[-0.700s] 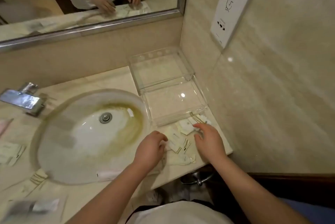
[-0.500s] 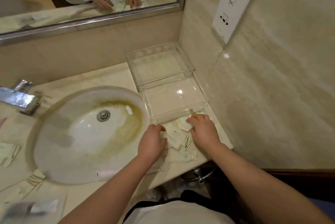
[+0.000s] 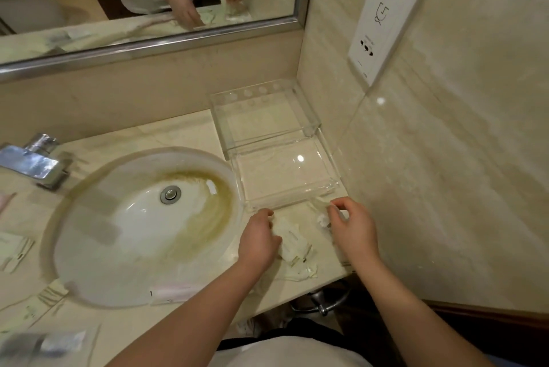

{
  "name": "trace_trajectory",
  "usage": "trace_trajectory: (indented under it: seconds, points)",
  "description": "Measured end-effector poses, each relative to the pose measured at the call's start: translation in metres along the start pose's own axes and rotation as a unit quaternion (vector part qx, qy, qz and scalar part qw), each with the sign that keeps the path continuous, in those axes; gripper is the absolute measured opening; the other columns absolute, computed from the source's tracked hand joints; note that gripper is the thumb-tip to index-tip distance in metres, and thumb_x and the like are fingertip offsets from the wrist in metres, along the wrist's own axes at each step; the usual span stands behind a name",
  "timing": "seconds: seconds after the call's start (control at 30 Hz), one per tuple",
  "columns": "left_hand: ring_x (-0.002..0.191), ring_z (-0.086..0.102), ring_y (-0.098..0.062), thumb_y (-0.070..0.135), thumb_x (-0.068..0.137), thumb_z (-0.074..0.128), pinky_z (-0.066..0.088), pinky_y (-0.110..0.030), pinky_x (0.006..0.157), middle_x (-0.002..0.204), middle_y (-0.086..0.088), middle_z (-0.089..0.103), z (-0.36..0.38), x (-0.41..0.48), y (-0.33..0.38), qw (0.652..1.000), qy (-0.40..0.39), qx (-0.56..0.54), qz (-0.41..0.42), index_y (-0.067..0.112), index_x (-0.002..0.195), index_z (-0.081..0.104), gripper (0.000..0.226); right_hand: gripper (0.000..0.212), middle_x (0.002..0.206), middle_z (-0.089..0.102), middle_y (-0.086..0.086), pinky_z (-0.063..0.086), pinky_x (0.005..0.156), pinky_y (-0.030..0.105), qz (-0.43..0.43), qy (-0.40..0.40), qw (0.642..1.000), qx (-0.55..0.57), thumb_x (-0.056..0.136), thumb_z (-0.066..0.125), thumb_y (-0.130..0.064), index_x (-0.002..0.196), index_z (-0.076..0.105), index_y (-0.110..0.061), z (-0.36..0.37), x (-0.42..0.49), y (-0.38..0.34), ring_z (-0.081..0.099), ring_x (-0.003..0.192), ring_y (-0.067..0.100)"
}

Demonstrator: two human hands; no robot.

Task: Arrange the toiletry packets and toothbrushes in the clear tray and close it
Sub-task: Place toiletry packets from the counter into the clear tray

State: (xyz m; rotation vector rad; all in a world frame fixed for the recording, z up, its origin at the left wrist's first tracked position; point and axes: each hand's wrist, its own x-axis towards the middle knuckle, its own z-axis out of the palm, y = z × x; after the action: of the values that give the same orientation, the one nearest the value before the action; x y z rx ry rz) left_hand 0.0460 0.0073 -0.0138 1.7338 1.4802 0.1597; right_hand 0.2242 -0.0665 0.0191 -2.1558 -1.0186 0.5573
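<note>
**Open above, walled in on the right**

The clear tray (image 3: pixel 269 129) and its lid (image 3: pixel 285 179) lie open, one behind the other, in the corner, with free room above both. The wall (image 3: pixel 445 203) runs just beside their right edges, the backsplash (image 3: pixel 148 99) just behind. On the left the sink (image 3: pixel 89 218) falls away. Before the near rim, loose packets (image 3: pixel 292 243), the left hand (image 3: pixel 258 237) and the right hand (image 3: pixel 353 227) fill the narrow counter (image 3: pixel 178 135) strip.

Packet pile (image 3: pixel 294 245): blurring into one pale mass, the left grip (image 3: pixel 258 240) covering its left side.
Right grip (image 3: pixel 353 230): pinching a white item (image 3: pixel 322 219), too smeared to name.
Grey packet (image 3: pixel 44 346): smearing out at the lower left, print unreadable.
Tap (image 3: pixel 29 161): running off the left edge.
</note>
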Motion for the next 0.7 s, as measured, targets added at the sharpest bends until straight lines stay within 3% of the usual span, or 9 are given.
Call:
trace_trajectory:
  seconds: [0.07,0.13,0.27,0.4,0.47,0.57,0.7]
  points:
    - [0.080,0.061,-0.014,0.004,0.076,0.067,0.043,-0.021,0.065,0.089,0.003,0.063,0.001,0.001,0.003,0.999,-0.005,-0.026,-0.021,0.013,0.118,0.061,0.043,0.009,0.083,0.068,-0.010,0.046,0.068,0.024,0.051,0.000,0.993,0.103,0.094,0.061,-0.025,0.087,0.068,-0.024,-0.007,0.001,-0.004,0.064,0.082,0.007]
    - [0.078,0.064,-0.016,0.004,0.078,0.065,0.042,-0.017,0.061,0.084,0.002,0.067,-0.001,0.001,0.009,0.999,-0.014,-0.037,-0.028,0.012,0.102,0.072,0.026,0.010,0.084,0.072,-0.003,0.051,0.069,0.025,0.096,-0.023,0.978,0.181,0.094,0.061,-0.023,0.089,0.069,-0.021,-0.010,0.001,-0.006,0.068,0.082,0.014]
    - [0.060,0.054,-0.007,0.006,0.081,0.067,0.042,-0.012,0.055,0.071,0.002,0.064,-0.018,-0.011,0.027,0.991,-0.012,-0.130,-0.028,0.018,0.076,0.075,0.016,0.012,0.089,0.076,0.003,0.059,0.082,0.043,0.165,-0.068,0.942,0.285,0.095,0.060,-0.022,0.095,0.072,-0.016,-0.016,0.002,-0.008,0.072,0.088,0.026]
    - [0.052,0.049,-0.012,0.003,0.085,0.064,0.043,-0.024,0.053,0.064,0.002,0.056,-0.044,-0.033,0.033,0.978,0.004,-0.206,-0.016,0.020,0.074,0.073,0.022,0.015,0.091,0.077,0.005,0.056,0.084,0.045,0.205,-0.102,0.911,0.342,0.096,0.058,-0.021,0.095,0.072,-0.015,-0.021,0.002,-0.013,0.072,0.087,0.025]
    - [0.050,0.055,-0.015,0.000,0.086,0.062,0.044,-0.021,0.050,0.063,-0.003,0.056,-0.055,-0.043,0.031,0.975,0.023,-0.222,-0.018,0.017,0.075,0.072,0.023,0.017,0.095,0.076,0.009,0.055,0.088,0.049,0.224,-0.112,0.889,0.384,0.097,0.057,-0.020,0.096,0.072,-0.013,-0.024,0.000,-0.017,0.070,0.087,0.025]
    - [0.059,0.068,-0.018,-0.004,0.085,0.062,0.049,-0.018,0.057,0.064,-0.006,0.067,-0.067,-0.054,0.030,0.964,0.058,-0.258,-0.022,0.012,0.077,0.074,0.021,0.017,0.096,0.075,0.012,0.053,0.089,0.048,0.231,-0.118,0.873,0.412,0.098,0.055,-0.019,0.095,0.071,-0.013,-0.029,0.001,-0.024,0.067,0.087,0.026]
    - [0.069,0.073,-0.019,-0.011,0.085,0.057,0.057,-0.026,0.068,0.071,-0.004,0.072,-0.079,-0.058,0.027,0.943,0.106,-0.314,-0.026,0.006,0.078,0.074,0.025,0.016,0.093,0.076,0.009,0.054,0.084,0.044,0.207,-0.096,0.874,0.430,0.098,0.055,-0.017,0.097,0.070,-0.013,-0.033,0.003,-0.035,0.069,0.085,0.025]
